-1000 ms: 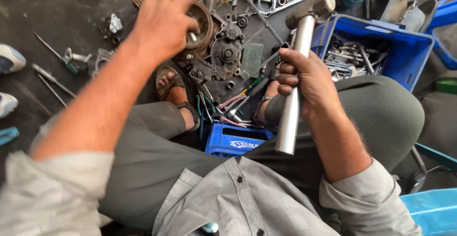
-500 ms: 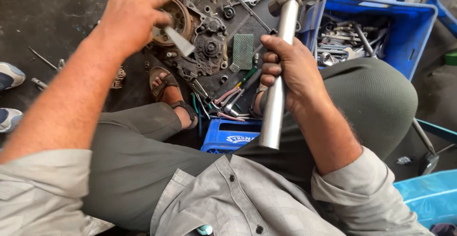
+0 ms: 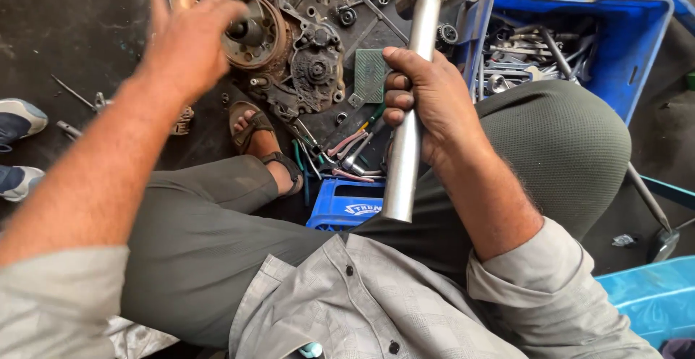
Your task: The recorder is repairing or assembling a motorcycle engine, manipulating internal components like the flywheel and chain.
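We see the right hand (image 3: 427, 106) at frame centre clamped round the steel handle of a hammer (image 3: 409, 113), head up at the top edge, handle end low over the lap. Left hand (image 3: 190, 37), upper left, fingers spread and holding nothing, hovers over a rusty engine casing (image 3: 289, 48) on the dark floor. Hands are well apart. Blue crate of tools (image 3: 572, 33) sits upper right. Pliers (image 3: 351, 149) lie in a small blue crate (image 3: 344, 207) beside a sandalled foot (image 3: 260, 142).
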